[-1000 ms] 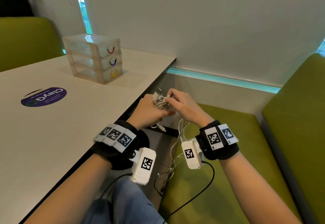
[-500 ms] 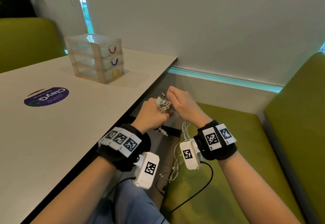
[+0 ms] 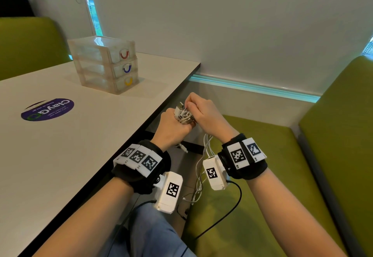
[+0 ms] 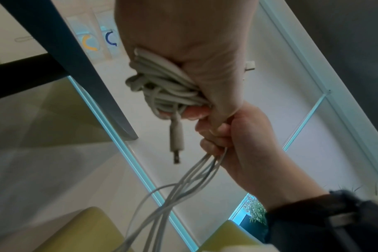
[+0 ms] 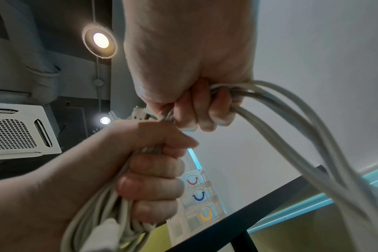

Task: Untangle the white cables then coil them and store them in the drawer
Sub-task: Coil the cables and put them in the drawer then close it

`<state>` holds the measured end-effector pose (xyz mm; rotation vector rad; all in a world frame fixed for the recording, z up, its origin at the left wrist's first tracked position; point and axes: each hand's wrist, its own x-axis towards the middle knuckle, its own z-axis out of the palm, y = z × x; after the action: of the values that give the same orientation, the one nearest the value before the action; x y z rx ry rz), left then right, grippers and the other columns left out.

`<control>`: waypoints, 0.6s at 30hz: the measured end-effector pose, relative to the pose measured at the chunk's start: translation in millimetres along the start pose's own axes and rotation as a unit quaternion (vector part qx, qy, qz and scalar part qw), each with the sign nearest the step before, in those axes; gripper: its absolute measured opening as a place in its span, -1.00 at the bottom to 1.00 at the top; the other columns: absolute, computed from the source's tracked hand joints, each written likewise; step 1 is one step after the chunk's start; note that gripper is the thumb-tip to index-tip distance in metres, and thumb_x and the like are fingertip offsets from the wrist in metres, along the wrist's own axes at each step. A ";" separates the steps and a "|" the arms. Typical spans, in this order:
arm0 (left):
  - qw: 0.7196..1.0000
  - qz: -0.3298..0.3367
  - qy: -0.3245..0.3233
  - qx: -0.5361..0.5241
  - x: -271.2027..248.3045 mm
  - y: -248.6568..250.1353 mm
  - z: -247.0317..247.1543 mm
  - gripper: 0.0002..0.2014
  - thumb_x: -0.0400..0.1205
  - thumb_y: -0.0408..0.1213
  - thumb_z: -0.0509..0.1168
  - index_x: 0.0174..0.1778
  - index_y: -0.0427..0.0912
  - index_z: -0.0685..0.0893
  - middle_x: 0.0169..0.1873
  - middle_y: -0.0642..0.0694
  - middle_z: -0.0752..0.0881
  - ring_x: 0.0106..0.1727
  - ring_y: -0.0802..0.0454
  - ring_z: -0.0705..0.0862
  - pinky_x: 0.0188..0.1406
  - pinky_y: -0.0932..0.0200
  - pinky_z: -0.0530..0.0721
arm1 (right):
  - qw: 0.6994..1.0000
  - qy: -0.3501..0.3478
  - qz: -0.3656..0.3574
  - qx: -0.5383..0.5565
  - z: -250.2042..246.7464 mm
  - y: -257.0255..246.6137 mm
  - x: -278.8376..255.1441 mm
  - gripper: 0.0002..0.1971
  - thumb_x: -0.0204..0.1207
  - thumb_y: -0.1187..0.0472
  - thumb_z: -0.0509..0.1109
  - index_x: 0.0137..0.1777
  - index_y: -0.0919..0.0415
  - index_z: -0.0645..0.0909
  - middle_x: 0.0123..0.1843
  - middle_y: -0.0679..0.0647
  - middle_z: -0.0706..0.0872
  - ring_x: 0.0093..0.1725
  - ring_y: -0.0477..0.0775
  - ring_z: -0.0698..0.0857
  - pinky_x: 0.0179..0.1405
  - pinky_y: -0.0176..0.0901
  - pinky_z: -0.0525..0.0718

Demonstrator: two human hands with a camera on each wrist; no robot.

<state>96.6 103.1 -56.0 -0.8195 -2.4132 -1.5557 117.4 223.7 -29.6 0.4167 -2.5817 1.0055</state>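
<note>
A tangled bunch of white cables with several plugs sticking up is gripped in my left hand, just off the table's right edge. My right hand sits against it, its fingertips pinching at the plugs on top. In the left wrist view the wad of cables fills the left fist, and one plug hangs below it. Loose strands run through the curled fingers of my right hand and hang down between my wrists. The clear three-drawer unit stands on the table with all drawers closed.
The white table with a purple sticker lies to my left; its dark edge is close beside the left hand. A green bench seat is below and to the right. A black wire trails from the wrist camera.
Both hands have stayed together at the bunch. The right hand has shifted from its side up onto the plugs on top, and more plugs now stick out above the left fist.
</note>
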 end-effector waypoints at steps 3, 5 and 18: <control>0.997 -0.035 -0.063 -0.021 3.1 1.4 -3.4 -0.74 0.49 -0.42 0.38 -0.48 -0.05 0.58 -0.61 -0.02 0.60 -0.70 0.26 0.56 -0.61 0.36 0.56 | 1.000 -0.002 0.004 -0.020 -1.1 3.1 -0.3 -0.83 0.69 0.20 0.04 -0.09 0.12 0.42 -0.35 0.04 0.57 -0.39 -0.03 0.49 -0.41 -0.29 0.38; 0.994 -0.051 -0.094 -0.022 4.2 4.4 -6.0 -0.78 0.51 -0.43 0.35 -0.41 -0.06 0.61 -0.55 -0.04 0.65 -0.68 0.24 0.61 -0.61 0.35 0.64 | 1.000 -0.004 0.010 -0.029 -1.8 4.3 -1.7 -0.83 0.69 0.20 0.03 -0.09 0.12 0.42 -0.33 0.12 0.60 -0.37 0.03 0.51 -0.41 -0.25 0.39; 0.919 -0.186 0.061 -0.344 11.7 2.0 -6.7 -0.75 0.57 -0.28 0.33 -0.43 -0.17 0.53 -0.75 0.04 0.49 -0.73 0.19 0.45 -0.64 0.30 0.45 | 0.974 0.146 0.025 0.172 20.7 14.1 -19.6 -0.80 0.66 0.14 0.09 -0.12 0.21 0.45 -0.40 0.11 0.53 -0.46 0.12 0.59 -0.37 0.06 0.61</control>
<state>86.8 102.0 -46.7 -0.3183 -1.9987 -2.5828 125.4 222.2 -60.4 0.2630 -2.1700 1.4240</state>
